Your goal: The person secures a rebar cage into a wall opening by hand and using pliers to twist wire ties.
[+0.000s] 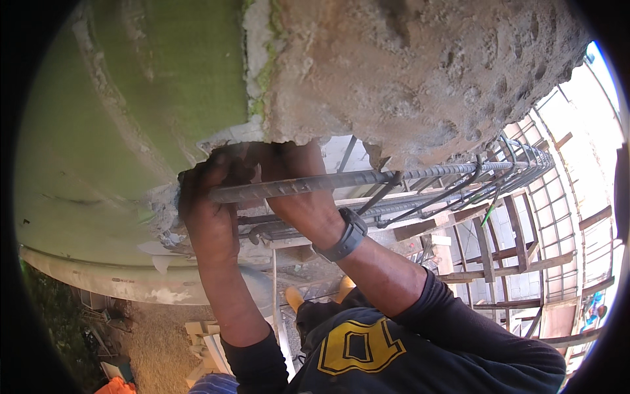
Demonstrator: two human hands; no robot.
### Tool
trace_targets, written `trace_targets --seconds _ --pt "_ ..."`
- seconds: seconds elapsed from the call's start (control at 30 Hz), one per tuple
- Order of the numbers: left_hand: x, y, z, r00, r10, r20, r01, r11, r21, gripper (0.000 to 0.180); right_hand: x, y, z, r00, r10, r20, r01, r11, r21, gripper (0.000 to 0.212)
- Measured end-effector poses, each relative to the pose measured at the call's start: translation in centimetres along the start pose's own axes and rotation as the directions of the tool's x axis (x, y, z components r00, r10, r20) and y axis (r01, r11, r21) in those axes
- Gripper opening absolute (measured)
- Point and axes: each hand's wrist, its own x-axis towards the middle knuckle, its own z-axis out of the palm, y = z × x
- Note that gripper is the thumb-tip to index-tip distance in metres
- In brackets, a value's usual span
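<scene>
A ribbed steel reinforcing bar (308, 186) runs from the broken wall edge toward the right, part of a tied rebar cage (459, 187). My left hand (207, 190) is at the bar's near end, against the chipped edge of the green wall (164, 79). Its fingers look curled inward, but deep shadow hides what they hold. Behind the bar, my right hand (295, 167) reaches up under the rough concrete (420, 72), with its fingers dark and blurred. A grey watch (346, 236) is on the right wrist. Below the hands, a bar with a hooked end (259, 233) shows.
Rough concrete hangs low over both hands. Timber framing (512, 262) and a steel mesh (558, 197) stand at the right. Far below, the ground (157, 335) holds pale wood pieces (207, 348) and an orange item (117, 386). Yellow boots (294, 299) show beneath me.
</scene>
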Motion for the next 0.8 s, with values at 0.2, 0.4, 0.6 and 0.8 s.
trace_targets --seconds 0.2,0.4,0.6,0.8 --pt "-0.2 -0.4 0.8 0.981 0.195 0.002 -0.178 0.891 0.418 0.016 0.3 0.0 -1.1 0.999 -0.028 -0.026 0.029 0.999 0.042 0.016" --pt "-0.3 0.5 1.5 0.99 0.141 -0.019 -0.115 0.87 0.48 0.01 -0.4 -1.0 -1.6 0.99 0.093 -0.111 -0.067 0.974 0.214 0.023" --pt "0.0 0.3 0.7 0.971 0.221 0.088 -0.224 0.726 0.65 0.013 -1.1 -1.0 -1.7 0.995 0.002 -0.102 -0.012 0.995 -0.097 0.031" --pt "-0.1 0.3 0.9 0.991 0.136 0.017 -0.129 0.877 0.463 0.015 -3.1 -3.5 -1.3 0.822 0.562 0.091 -0.274 0.249 0.929 0.029"
